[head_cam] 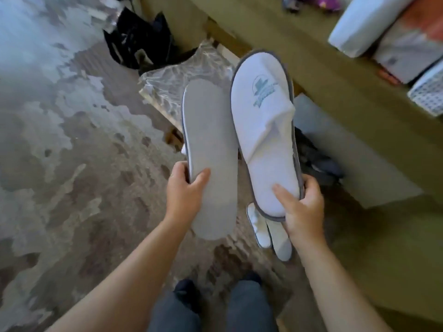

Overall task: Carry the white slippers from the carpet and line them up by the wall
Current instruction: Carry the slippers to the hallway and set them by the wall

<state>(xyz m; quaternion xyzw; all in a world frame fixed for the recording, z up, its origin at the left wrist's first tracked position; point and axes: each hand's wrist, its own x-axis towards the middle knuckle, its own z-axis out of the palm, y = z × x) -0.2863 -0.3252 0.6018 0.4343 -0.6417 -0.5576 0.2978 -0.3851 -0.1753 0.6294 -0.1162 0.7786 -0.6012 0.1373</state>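
My left hand [185, 190] grips one white slipper [209, 144] near its heel, with the grey sole turned up toward me. My right hand [303, 203] holds a second white slipper [262, 121] by the heel, top side up, showing a blue logo on the toe and a grey rim. Both are held in the air above the patterned carpet [72, 164]. Below my right hand, two more white slippers [271, 231] lie side by side on the floor.
A wooden shelf or bed frame [335, 75] runs diagonally along the right, with white bundles [366, 22] stacked on it. A black bag [136, 41] and a plastic-wrapped board [167, 87] lie on the carpet ahead. My feet in dark trousers [215, 305] stand at the bottom.
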